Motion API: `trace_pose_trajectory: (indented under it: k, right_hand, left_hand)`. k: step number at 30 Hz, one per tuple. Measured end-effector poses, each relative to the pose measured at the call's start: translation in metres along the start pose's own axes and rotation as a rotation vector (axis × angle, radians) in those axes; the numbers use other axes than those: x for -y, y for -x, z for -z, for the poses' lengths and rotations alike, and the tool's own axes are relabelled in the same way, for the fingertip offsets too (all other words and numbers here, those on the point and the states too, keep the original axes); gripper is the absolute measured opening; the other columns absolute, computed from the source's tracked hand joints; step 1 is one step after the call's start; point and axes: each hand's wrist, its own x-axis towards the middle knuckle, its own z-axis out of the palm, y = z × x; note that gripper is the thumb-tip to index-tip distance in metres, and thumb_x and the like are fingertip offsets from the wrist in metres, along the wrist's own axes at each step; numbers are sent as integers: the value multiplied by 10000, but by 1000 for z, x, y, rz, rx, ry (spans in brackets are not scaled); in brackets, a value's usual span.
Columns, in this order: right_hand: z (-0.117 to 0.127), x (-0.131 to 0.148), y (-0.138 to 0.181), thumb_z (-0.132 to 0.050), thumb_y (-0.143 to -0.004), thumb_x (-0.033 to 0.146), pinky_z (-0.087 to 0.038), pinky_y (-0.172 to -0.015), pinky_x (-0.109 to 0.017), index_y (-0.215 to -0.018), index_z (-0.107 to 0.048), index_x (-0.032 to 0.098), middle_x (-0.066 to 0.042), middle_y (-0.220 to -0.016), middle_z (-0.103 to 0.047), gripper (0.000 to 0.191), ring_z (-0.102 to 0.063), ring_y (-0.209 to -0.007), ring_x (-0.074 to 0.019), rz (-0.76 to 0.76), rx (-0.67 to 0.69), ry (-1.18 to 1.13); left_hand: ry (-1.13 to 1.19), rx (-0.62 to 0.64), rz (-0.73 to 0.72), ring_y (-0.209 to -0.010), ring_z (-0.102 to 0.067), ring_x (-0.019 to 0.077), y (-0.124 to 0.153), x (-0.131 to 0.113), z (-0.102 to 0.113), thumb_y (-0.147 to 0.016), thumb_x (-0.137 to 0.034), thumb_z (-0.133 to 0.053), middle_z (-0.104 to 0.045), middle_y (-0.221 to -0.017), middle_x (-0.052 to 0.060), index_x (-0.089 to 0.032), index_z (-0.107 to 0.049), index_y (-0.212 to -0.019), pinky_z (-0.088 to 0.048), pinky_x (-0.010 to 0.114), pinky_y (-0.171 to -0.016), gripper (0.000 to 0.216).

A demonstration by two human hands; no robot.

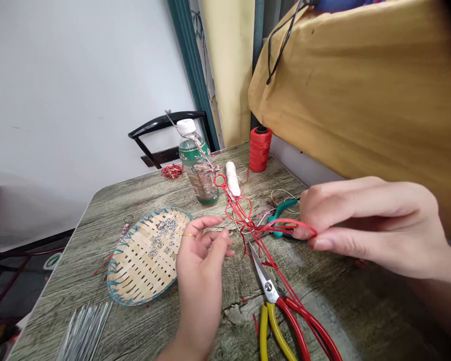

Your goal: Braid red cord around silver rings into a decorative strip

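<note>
Right hand (364, 225) fingers pinch the red cord (248, 220) loop, apparently anchored at the bottle (197, 165). Left hand (201, 255) fingers half-open, holding nothing. Best to tension evenly, clear of the scissors (265, 281).

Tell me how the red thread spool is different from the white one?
The red thread spool is thicker and stands upright; the white thread spool is slimmer and seems to lie down. The red one sits at the far edge of the grey wooden table, the white one beside the green plastic bottle. Both rest on that table.
</note>
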Motion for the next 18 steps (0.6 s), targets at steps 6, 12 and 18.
trace_pose_trajectory:
  k: [6, 12, 18]
  right_hand:
    - [-3, 4, -7, -684, -696, 129, -490, -530, -237, -813, -705, 222, 16, -698, -669, 151, -599, -607, -110, -33, -148, 62]
    - [-1, 5, -4, -697, -691, 169, -440, -436, -234, -757, -700, 233, 25, -639, -632, 92, -556, -542, -102, -117, -129, 152]
    - [-3, 8, -11, -686, -705, 218, -486, -531, -216, -719, -687, 247, 12, -797, -668, 33, -613, -728, -142, -161, -180, 163]
  left_hand:
    - [22, 245, 219, -526, -530, 74, -10, -6, -7, -793, -339, -545, -563, -761, -4, -154, -550, -892, -438, 207, -501, 210]
    - [44, 209, 156, -525, -479, 53, -16, 0, -8, -768, -270, -592, -571, -677, -18, -139, -601, -823, -410, 174, -510, 142]
    - [77, 184, 157, -537, -499, 53, -17, 2, -4, -753, -233, -616, -578, -667, -22, -133, -593, -843, -434, 168, -522, 137]
